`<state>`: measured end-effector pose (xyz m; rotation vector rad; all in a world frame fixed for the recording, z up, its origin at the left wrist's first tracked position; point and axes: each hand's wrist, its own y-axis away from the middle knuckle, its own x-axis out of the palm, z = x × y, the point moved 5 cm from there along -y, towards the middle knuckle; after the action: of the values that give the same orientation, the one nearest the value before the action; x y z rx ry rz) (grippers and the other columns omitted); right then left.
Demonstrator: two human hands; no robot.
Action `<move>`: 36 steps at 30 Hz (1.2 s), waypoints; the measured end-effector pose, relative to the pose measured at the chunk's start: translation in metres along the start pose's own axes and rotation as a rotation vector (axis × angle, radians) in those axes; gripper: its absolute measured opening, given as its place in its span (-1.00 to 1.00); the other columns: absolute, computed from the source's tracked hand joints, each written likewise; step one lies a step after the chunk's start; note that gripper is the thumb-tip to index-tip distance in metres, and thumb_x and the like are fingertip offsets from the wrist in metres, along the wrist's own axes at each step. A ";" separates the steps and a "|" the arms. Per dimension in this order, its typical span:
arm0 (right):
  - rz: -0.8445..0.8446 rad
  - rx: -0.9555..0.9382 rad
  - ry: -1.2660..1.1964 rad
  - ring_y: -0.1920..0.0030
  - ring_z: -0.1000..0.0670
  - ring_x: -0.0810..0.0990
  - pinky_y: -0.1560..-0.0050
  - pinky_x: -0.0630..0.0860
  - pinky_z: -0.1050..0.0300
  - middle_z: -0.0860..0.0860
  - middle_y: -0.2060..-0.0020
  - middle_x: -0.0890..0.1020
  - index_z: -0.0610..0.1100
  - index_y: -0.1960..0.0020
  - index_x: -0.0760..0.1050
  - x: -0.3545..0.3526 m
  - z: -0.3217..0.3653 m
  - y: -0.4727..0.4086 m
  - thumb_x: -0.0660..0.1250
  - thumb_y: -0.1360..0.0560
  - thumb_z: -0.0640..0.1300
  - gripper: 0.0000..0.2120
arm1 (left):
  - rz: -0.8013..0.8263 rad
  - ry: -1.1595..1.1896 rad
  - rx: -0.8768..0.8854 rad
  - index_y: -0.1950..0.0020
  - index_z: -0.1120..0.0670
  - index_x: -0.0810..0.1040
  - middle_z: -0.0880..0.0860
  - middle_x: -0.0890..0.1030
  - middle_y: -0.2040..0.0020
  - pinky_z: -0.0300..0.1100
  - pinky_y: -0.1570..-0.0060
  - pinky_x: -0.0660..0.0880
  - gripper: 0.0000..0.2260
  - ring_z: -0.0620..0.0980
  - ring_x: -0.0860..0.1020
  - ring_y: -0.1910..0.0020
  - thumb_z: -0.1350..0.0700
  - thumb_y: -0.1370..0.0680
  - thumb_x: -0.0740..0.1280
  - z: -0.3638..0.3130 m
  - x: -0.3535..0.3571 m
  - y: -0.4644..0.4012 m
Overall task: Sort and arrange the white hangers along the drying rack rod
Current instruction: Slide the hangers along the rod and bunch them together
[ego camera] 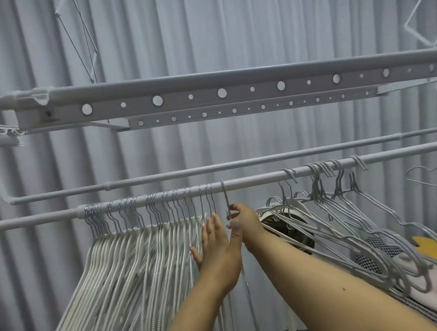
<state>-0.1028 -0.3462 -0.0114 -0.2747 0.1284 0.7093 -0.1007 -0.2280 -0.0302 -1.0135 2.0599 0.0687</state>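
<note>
Right hand point(241, 221) pinches one hanger's point(226, 197) neck, its hook over the rod point(250, 182). Left hand point(215, 247), fingers straight, presses flat on the packed row point(141, 242) hanging just left of it.

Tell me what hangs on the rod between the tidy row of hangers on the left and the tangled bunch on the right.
In the head view, one lone hanger hook hangs there, pinched by the right hand; otherwise the rod is bare between the tidy row and the tangled bunch.
</note>
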 end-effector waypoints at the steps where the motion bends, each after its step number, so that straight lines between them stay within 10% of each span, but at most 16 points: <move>1: 0.044 -0.010 0.018 -0.13 -0.23 0.55 -0.28 0.45 -0.12 -0.24 -0.12 0.54 -0.33 -0.38 0.34 0.003 0.001 0.002 0.22 -0.55 -0.32 -0.60 | 0.001 0.003 0.004 -0.57 -0.07 -0.29 -0.07 -0.29 -0.58 0.11 -0.39 -0.46 -0.12 -0.12 -0.34 -0.52 -0.43 -0.31 -0.35 -0.001 -0.001 0.000; 6: 0.061 -0.138 0.311 -0.28 -0.12 0.50 -0.26 0.39 0.11 -0.17 -0.29 0.52 -0.24 -0.36 0.41 -0.007 0.008 0.010 0.26 -0.56 -0.20 -0.62 | 0.011 0.018 0.031 -0.57 -0.06 -0.28 -0.08 -0.31 -0.57 0.07 -0.37 -0.48 -0.13 -0.14 -0.36 -0.51 -0.41 -0.32 -0.33 -0.017 -0.001 0.000; 14: -0.621 0.044 0.777 -0.26 -0.13 0.41 -0.24 0.33 -0.02 -0.10 -0.23 0.48 -0.14 -0.22 0.44 -0.113 0.004 0.033 0.21 -0.50 -0.09 -0.69 | -0.009 0.063 0.139 -0.57 -0.05 -0.29 -0.11 -0.32 -0.56 0.02 -0.41 -0.49 -0.11 -0.19 -0.40 -0.48 -0.43 -0.30 -0.34 -0.049 0.004 0.011; 20: -0.382 0.195 0.967 -0.23 -0.15 0.48 -0.13 0.42 0.01 -0.09 -0.18 0.54 -0.12 -0.20 0.48 -0.128 -0.020 0.036 0.18 -0.52 -0.22 -0.72 | 0.025 0.115 0.151 -0.58 -0.04 -0.23 -0.13 -0.26 -0.57 0.01 -0.44 -0.45 -0.12 -0.20 -0.36 -0.50 -0.43 -0.33 -0.30 -0.065 0.016 0.015; 26: -0.151 0.226 0.652 -0.01 -0.13 0.59 0.03 0.53 0.10 -0.12 -0.05 0.62 -0.20 -0.07 0.54 -0.118 -0.027 0.021 0.19 -0.53 -0.20 -0.80 | 0.194 0.397 0.149 -0.59 -0.09 0.00 -0.19 0.02 -0.56 -0.14 -0.51 -0.13 -0.28 -0.22 -0.07 -0.53 -0.37 -0.48 -0.14 -0.077 0.032 0.024; 32: -0.094 0.270 0.263 0.01 -0.09 0.56 -0.05 0.45 0.08 -0.13 -0.02 0.61 -0.20 -0.10 0.53 -0.105 -0.019 0.023 0.12 -0.61 -0.11 -0.74 | 0.308 0.638 -0.037 -0.21 -0.07 0.43 -0.04 0.58 -0.09 -0.12 -0.10 0.55 -0.79 0.01 0.60 -0.06 -0.09 -0.66 0.12 -0.075 0.056 0.018; 36: -0.071 0.246 0.157 0.35 -0.01 0.52 0.25 0.42 0.15 -0.05 0.35 0.56 -0.21 0.00 0.56 -0.104 -0.020 0.027 0.08 -0.63 -0.03 -0.65 | 0.297 0.726 -0.153 -0.07 0.10 0.51 0.12 0.61 0.08 -0.22 0.44 0.55 -0.88 0.01 0.60 0.35 0.14 -0.65 0.19 -0.070 0.060 0.017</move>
<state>-0.1994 -0.3974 -0.0144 -0.0987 0.3508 0.5941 -0.1786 -0.2805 -0.0299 -0.8892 2.8991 0.0087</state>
